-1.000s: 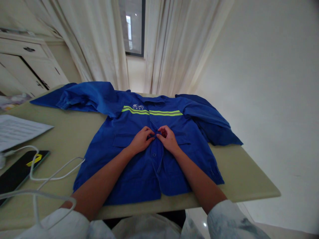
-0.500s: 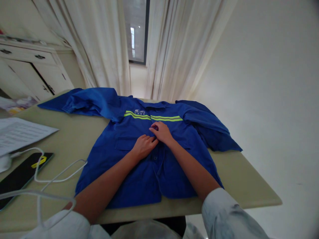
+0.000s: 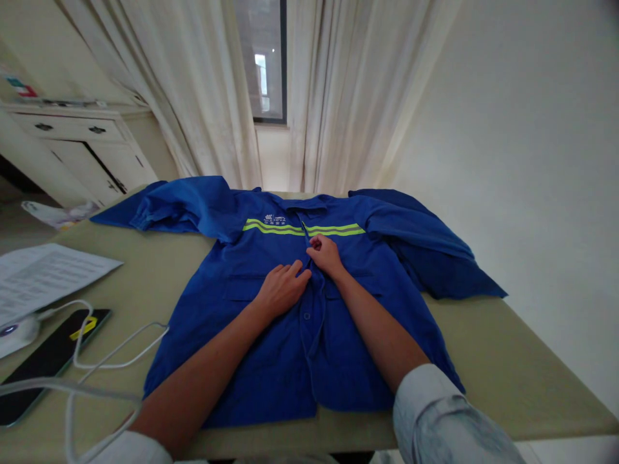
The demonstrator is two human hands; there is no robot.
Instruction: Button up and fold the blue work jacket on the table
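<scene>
A blue work jacket (image 3: pixel 271 335) with two yellow-green reflective stripes lies front up on a pale green table (image 3: pixel 507 367), sleeves spread to both sides. My left hand (image 3: pixel 283 288) rests flat on the chest, fingers stretched toward the button placket. My right hand (image 3: pixel 325 253) is just beyond it, fingers curled in a pinch on the placket edge below the stripes. What the pinch holds besides cloth is too small to tell.
On the table's left lie a printed sheet (image 3: pixel 43 277), a black phone (image 3: pixel 48 361), a small white device (image 3: pixel 14 332) and a looping white cable (image 3: pixel 116 348). A white cabinet (image 3: pixel 82 148), curtains (image 3: pixel 203 96) and a window stand behind. The table's right edge drops to the floor.
My right hand moved up the placket toward the stripes. My left hand left its pinch and flattened on the chest. The camera view shifted slightly.
</scene>
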